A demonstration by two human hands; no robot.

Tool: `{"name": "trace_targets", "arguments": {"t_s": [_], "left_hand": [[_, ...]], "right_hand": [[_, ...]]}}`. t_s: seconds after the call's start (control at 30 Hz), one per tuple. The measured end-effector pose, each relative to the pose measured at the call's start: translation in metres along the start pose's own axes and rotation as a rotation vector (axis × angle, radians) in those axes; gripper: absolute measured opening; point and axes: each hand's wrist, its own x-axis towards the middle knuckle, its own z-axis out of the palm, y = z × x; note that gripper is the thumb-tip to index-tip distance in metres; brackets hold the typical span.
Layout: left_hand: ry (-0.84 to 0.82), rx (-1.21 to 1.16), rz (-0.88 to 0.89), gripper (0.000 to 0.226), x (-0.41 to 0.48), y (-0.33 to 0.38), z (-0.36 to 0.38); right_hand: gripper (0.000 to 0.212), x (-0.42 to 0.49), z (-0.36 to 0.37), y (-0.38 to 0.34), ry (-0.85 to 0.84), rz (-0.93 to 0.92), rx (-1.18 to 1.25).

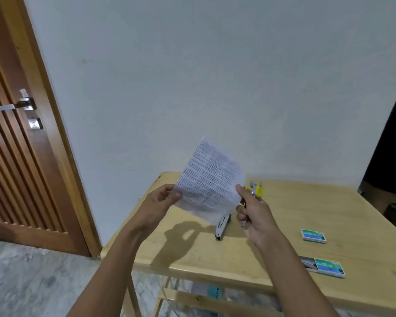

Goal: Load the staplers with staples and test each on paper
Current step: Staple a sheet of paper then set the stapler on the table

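Observation:
My left hand [161,201] pinches the lower left corner of a printed sheet of paper [209,179] and holds it up above the wooden table [192,252]. My right hand [253,216] grips a yellow stapler [256,193] whose jaws sit at the paper's right edge. A white and teal stapler [222,226] lies on the table under the paper. Behind my right hand, parts of more staplers [254,184] show, mostly hidden.
Two green staple boxes sit at the table's right: a closed one [313,236] and a slid-open one [325,267] near the front edge. A wooden door [21,145] stands at the left. A white wall is behind the table. A dark shape [389,156] fills the right edge.

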Motion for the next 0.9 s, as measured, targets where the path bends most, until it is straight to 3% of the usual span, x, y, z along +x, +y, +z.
{"name": "trace_targets", "arguments": {"t_s": [0.1,0.17,0.23,0.3,0.37,0.43,0.63,0.77,0.9], "left_hand": [[0.300,0.144,-0.050,0.021,0.006,-0.012,0.015],[0.464,0.172,-0.161,0.049,0.002,-0.011,0.037],[0.506,0.037,-0.304,0.070,-0.004,-0.006,0.060],[0.390,-0.321,-0.387,0.079,-0.010,-0.003,0.077],[0.209,-0.802,-0.318,0.076,-0.017,0.002,0.085],[0.153,-1.062,-0.223,0.070,-0.023,0.007,0.087],[0.157,-0.983,-0.144,0.030,-0.032,0.008,0.081],[0.153,-0.920,-0.151,0.033,-0.036,0.005,0.074],[0.050,-0.792,-0.184,0.038,-0.040,0.001,0.071]], "right_hand": [[0.022,-0.012,0.004,0.008,-0.015,0.013,0.077],[0.024,-0.024,0.010,0.015,-0.015,0.000,0.106],[0.024,-0.036,0.017,0.022,-0.005,-0.016,0.117],[0.027,-0.046,0.022,0.030,-0.004,-0.021,0.095],[0.028,-0.055,0.025,0.038,-0.025,-0.017,0.063],[0.024,-0.063,0.026,0.044,-0.047,-0.010,0.043],[0.024,-0.073,0.014,0.046,-0.023,-0.066,-0.179],[0.022,-0.070,0.005,0.038,0.050,-0.211,-0.239],[0.027,-0.061,-0.010,0.028,-0.004,-0.146,-0.236]]}}
